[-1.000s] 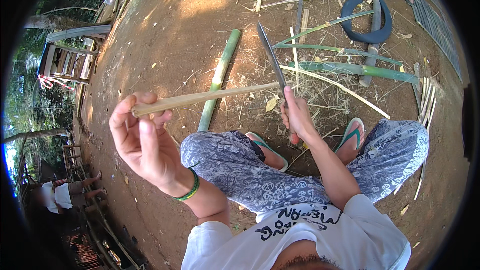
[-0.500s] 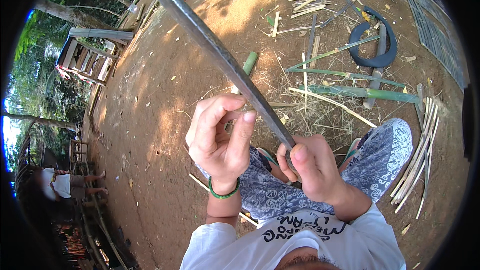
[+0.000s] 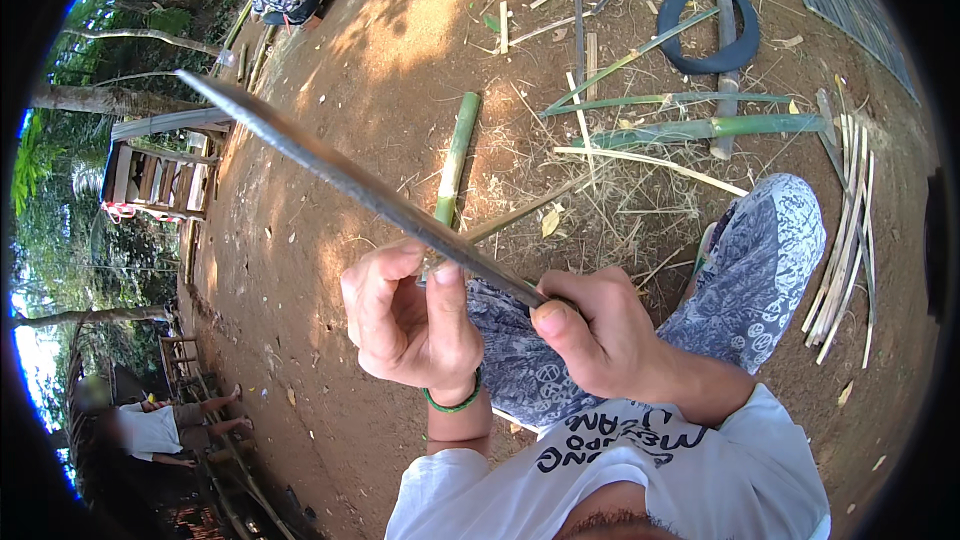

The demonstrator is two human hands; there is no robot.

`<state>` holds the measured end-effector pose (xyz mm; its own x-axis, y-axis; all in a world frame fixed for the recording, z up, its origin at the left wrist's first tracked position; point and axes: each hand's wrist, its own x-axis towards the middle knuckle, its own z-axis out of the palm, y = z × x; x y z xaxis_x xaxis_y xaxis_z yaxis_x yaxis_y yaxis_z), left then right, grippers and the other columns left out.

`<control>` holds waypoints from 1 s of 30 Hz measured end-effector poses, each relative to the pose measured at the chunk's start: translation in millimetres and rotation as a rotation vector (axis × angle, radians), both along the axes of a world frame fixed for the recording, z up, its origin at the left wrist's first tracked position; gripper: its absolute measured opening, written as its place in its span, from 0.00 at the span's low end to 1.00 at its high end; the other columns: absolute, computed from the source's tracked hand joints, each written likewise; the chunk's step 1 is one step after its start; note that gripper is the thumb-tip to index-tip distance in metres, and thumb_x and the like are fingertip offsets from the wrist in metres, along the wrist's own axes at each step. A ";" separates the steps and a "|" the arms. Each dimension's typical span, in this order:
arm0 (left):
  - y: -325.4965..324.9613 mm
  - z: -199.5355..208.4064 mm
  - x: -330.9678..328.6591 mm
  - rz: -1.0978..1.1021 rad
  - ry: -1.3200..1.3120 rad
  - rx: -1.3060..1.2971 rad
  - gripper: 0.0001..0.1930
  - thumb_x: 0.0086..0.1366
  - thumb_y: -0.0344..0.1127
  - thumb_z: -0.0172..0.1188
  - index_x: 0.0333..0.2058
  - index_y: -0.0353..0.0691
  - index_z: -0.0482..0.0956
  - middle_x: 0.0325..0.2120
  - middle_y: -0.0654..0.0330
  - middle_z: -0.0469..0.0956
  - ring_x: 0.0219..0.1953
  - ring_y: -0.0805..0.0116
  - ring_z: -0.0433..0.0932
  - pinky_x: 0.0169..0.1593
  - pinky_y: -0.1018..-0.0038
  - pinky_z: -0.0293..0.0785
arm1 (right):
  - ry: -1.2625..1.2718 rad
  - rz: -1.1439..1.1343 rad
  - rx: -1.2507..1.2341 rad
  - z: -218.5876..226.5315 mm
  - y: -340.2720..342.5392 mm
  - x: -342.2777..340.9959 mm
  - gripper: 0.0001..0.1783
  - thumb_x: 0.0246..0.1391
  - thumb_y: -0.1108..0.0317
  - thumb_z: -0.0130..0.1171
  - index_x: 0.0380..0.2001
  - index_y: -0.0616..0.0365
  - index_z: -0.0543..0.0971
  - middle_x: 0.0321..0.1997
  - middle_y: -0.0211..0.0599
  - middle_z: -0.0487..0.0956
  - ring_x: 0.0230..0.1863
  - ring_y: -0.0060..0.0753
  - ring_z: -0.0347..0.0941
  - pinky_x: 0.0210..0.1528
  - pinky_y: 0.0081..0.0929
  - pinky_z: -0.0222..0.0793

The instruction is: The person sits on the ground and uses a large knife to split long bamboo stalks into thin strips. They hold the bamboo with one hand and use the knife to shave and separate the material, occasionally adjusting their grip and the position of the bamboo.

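Bare reddish dirt ground (image 3: 330,270), littered with split green bamboo pieces (image 3: 455,155). Long dark metal blade (image 3: 350,178) running diagonally from upper left down into right hand (image 3: 600,335), fingers (image 3: 552,323) wrapped tight round hidden handle. Left hand (image 3: 410,325) just under blade's lower part, fingers (image 3: 443,280) pinching thin pale bamboo strip (image 3: 510,215) against edge, strip reaching away toward upper right.

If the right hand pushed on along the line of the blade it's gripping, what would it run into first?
Most likely the left hand, whose thumb already rests against the blade just ahead of the right hand; depth is hard to judge.
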<state>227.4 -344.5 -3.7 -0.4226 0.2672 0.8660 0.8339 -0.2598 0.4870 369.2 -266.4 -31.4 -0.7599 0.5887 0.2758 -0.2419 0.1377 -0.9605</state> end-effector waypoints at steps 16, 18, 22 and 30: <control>-12.6 -7.4 -2.2 0.134 0.001 -0.011 0.13 0.65 0.26 0.63 0.45 0.27 0.73 0.35 0.56 0.72 0.33 0.66 0.81 0.30 0.74 0.83 | 0.026 -0.088 0.088 -16.1 -15.9 -13.1 0.34 0.65 0.42 0.52 0.22 0.66 0.78 0.10 0.46 0.70 0.13 0.49 0.74 0.16 0.39 0.65; -11.7 -4.7 -0.2 0.080 -0.062 0.023 0.13 0.65 0.26 0.63 0.45 0.27 0.73 0.36 0.55 0.72 0.32 0.67 0.80 0.29 0.76 0.83 | -0.056 -0.049 0.008 -15.6 -11.5 -11.7 0.34 0.65 0.42 0.52 0.21 0.65 0.77 0.10 0.47 0.70 0.13 0.49 0.74 0.18 0.41 0.66; -11.7 -2.6 1.5 0.061 -0.075 0.032 0.14 0.65 0.27 0.63 0.46 0.29 0.73 0.36 0.55 0.71 0.31 0.67 0.79 0.28 0.76 0.82 | -0.178 -0.071 -0.073 -32.2 -9.4 -12.7 0.32 0.66 0.45 0.52 0.20 0.65 0.77 0.10 0.47 0.70 0.13 0.49 0.73 0.17 0.40 0.65; -8.2 -6.6 -7.4 0.134 -0.085 0.088 0.13 0.66 0.27 0.63 0.46 0.31 0.72 0.34 0.54 0.75 0.28 0.67 0.79 0.25 0.75 0.79 | -0.311 -0.139 -0.130 -73.0 0.9 -26.0 0.31 0.67 0.47 0.51 0.23 0.66 0.78 0.10 0.48 0.70 0.16 0.53 0.73 0.21 0.43 0.66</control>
<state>220.1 -352.7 -10.2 -0.5218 0.1283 0.8434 0.8209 -0.1936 0.5373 343.2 -265.6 -104.4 -0.7056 0.7074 -0.0402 0.0770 0.0202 -0.9968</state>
